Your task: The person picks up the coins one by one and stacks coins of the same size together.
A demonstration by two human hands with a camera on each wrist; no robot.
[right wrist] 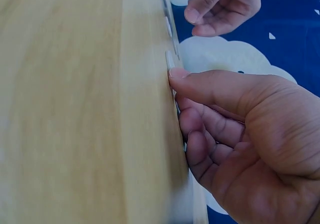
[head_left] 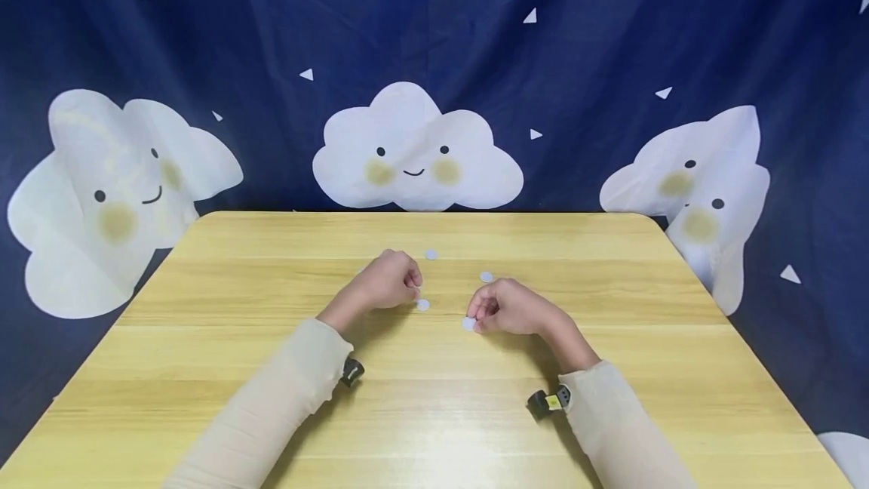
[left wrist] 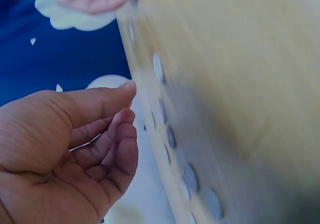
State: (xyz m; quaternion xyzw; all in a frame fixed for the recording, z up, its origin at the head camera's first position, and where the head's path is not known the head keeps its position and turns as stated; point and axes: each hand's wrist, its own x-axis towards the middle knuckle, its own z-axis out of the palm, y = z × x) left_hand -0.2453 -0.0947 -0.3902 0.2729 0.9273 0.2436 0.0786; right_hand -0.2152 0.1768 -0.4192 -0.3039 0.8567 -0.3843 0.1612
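Note:
Several small, flat, coin-like grey-white discs lie on the table. My left hand (head_left: 390, 278) is over the left part of the group, fingers loosely curled, thumb and index fingertips close together with nothing between them. Just beside those fingertips is one disc (head_left: 423, 306); the left wrist view shows a row of more discs (left wrist: 190, 177) past the hand. On the right side, my right hand (head_left: 511, 306) pinches the edge of another disc (head_left: 469, 324) low at the tabletop. In the right wrist view the thumb tip presses against that disc (right wrist: 170, 60).
Farther back on the wooden table (head_left: 434, 398) lie two more discs, one toward the middle (head_left: 431, 254) and one (head_left: 486, 277) behind my right hand. A dark blue curtain (head_left: 577, 59) with smiling clouds hangs behind the table's far edge.

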